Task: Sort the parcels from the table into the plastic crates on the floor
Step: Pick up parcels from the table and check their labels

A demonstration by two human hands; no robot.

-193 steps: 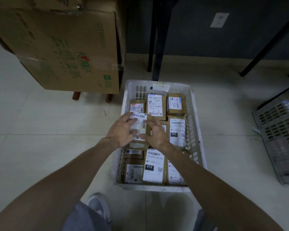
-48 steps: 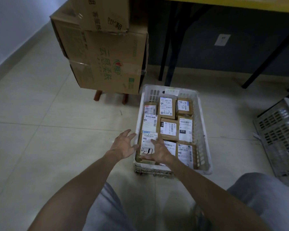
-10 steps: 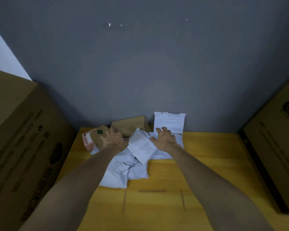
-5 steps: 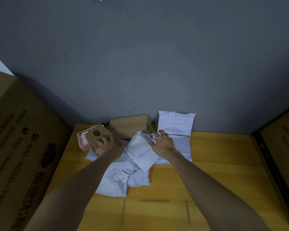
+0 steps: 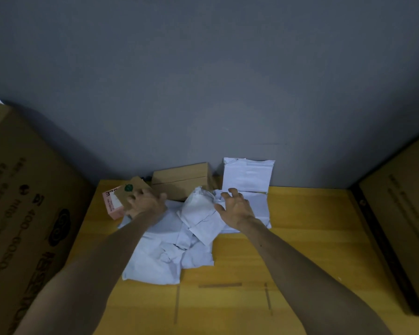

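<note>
Parcels (image 5: 165,257) heaped on table (image 5: 300,250) around brown box (image 5: 182,182), close to wall (image 5: 203,93), within arm's reach. Left of brown box: left hand (image 5: 145,204) curled round small cardboard parcel (image 5: 127,189), tilted above pink box (image 5: 110,207), apparently for lifting out. Right of brown box: right hand (image 5: 235,209) spread wide, empty, over white bags (image 5: 258,204), probably selecting.

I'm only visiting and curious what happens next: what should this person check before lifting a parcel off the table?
1. Left hand grips the small brown box: ok.
2. Right hand holds a parcel: not ok, fingers spread open over the white mailer bags.
3. Pink box clear of the brown box: cannot tell, they overlap.
4. Address label readable: cannot tell, only a green sticker shows.
5. Crates in view: not ok, none visible.
</note>
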